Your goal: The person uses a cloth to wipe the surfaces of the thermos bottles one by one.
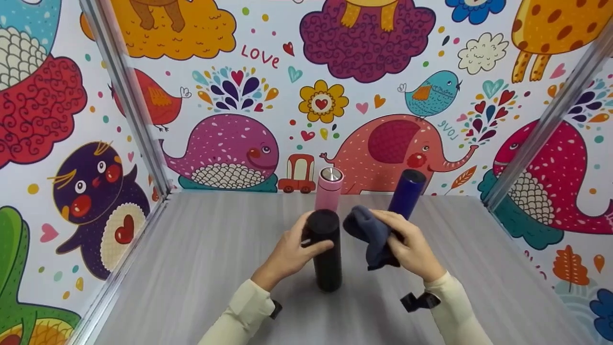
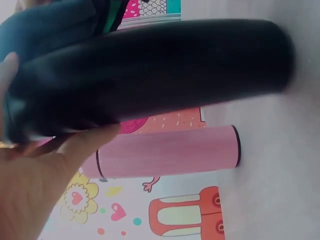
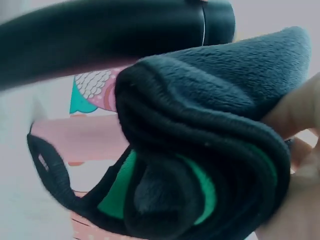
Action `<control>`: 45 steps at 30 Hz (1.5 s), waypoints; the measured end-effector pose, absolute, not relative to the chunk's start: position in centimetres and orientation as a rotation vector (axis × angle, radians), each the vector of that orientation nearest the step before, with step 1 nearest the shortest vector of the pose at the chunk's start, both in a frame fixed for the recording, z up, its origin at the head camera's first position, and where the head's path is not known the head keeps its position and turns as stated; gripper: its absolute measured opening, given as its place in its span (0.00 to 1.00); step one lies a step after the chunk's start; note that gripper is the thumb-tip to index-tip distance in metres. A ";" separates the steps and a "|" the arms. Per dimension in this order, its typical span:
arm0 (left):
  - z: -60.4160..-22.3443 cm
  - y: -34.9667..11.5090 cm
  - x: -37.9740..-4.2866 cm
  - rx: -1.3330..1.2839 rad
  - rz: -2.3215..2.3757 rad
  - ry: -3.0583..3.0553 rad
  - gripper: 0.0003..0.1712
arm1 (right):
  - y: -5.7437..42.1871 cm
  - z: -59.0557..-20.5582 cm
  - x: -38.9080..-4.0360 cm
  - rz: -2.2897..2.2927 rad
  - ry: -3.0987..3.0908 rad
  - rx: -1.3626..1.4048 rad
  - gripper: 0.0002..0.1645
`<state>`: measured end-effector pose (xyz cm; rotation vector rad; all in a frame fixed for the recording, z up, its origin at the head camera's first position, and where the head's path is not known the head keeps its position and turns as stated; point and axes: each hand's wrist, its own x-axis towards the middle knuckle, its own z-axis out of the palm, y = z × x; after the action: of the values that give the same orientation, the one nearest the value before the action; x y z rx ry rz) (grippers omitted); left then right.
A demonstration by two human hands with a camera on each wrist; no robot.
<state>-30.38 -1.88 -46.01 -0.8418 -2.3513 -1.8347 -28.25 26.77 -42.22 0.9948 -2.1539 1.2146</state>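
Near its top, a black insulated bottle point(image 1: 328, 254) is gripped by my left hand point(image 1: 289, 251), thumb across the front and fingers behind. The bottle stands nearly upright, its base close over the grey table. My right hand point(image 1: 407, 239) holds a bunched grey-blue cloth point(image 1: 376, 235) just right of the bottle's upper end. In the right wrist view the folded cloth point(image 3: 215, 90) shows black edging, green patches inside and a hanging loop at one corner. Part of the right fingers is hidden by it.
Behind the black bottle stands a pink bottle point(image 1: 329, 191) with a shiny metal top. A dark blue bottle point(image 1: 406, 194) is at the back right, partly behind the right hand. Cartoon-printed walls with metal posts point(image 1: 131, 103) enclose the grey table point(image 1: 206, 239) at the back and sides.
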 end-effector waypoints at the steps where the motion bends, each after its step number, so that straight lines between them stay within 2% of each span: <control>1: -46.0 -2.1 -30.2 -0.811 -1.853 -2.320 0.44 | 27.1 -42.5 -28.0 1.296 -2.113 0.968 0.34; 9: -45.4 -3.2 -28.6 -0.545 -2.266 -1.862 0.32 | 28.4 -44.3 -25.8 1.664 -1.899 0.642 0.25; 12: -45.3 -3.0 -27.9 -0.446 -2.480 -1.611 0.32 | 28.2 -44.8 -25.3 1.675 -1.863 0.595 0.24; 17: -45.2 -2.4 -27.4 -0.317 -2.669 -1.294 0.34 | 27.3 -45.4 -24.9 1.649 -1.796 0.649 0.24; 25: -45.3 -1.4 -27.1 -0.163 -2.759 -1.039 0.29 | 25.1 -46.1 -25.4 1.561 -1.811 0.710 0.25; 33: -44.9 -1.1 -27.2 -0.052 -2.800 -0.899 0.32 | 23.6 -46.9 -25.6 1.558 -1.865 0.702 0.28; 38: -44.8 -1.3 -27.7 -0.042 -2.779 -0.874 0.36 | 22.5 -47.1 -24.6 1.545 -1.828 0.757 0.29; 45: -44.7 -1.6 -28.0 -0.042 -2.767 -0.881 0.34 | 20.9 -45.1 -22.6 1.395 -1.763 0.795 0.34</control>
<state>-28.01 -1.56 -44.73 -0.0420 -0.8806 -2.7665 -22.58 20.93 -45.10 0.7946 -1.7626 1.3953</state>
